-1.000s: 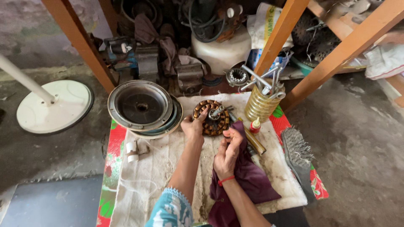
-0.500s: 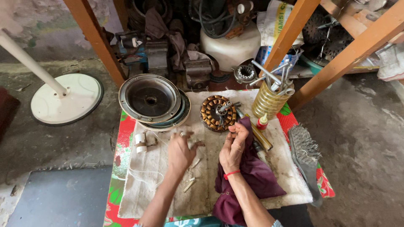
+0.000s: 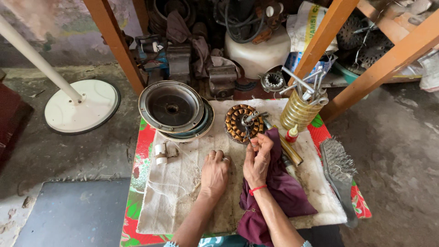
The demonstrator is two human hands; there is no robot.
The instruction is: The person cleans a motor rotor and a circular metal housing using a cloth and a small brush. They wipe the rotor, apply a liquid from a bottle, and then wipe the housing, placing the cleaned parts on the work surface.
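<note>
A round stator with copper windings (image 3: pixel 240 122) lies on a pale cloth (image 3: pixel 183 192) over the small table. My right hand (image 3: pixel 258 160) reaches to its near edge, fingertips pinched on a thin dark wire coming off the stator. A red band is around that wrist. The right forearm rests on a maroon rag (image 3: pixel 286 194). My left hand (image 3: pixel 215 173), wearing rings, lies palm down on the pale cloth just left of the right hand, holding nothing I can see.
A round metal motor housing (image 3: pixel 171 107) sits at the back left, and a small white part (image 3: pixel 161 153) lies near it. A yellow jar of tools (image 3: pixel 298 112), a small red bottle (image 3: pixel 291 134), a brass rod (image 3: pixel 292 153) and a wire brush (image 3: pixel 338 171) are on the right. A white fan base (image 3: pixel 82 110) stands on the floor.
My left hand has left the stator and come back down onto the pale cloth. My right hand has moved up to the stator's near edge.
</note>
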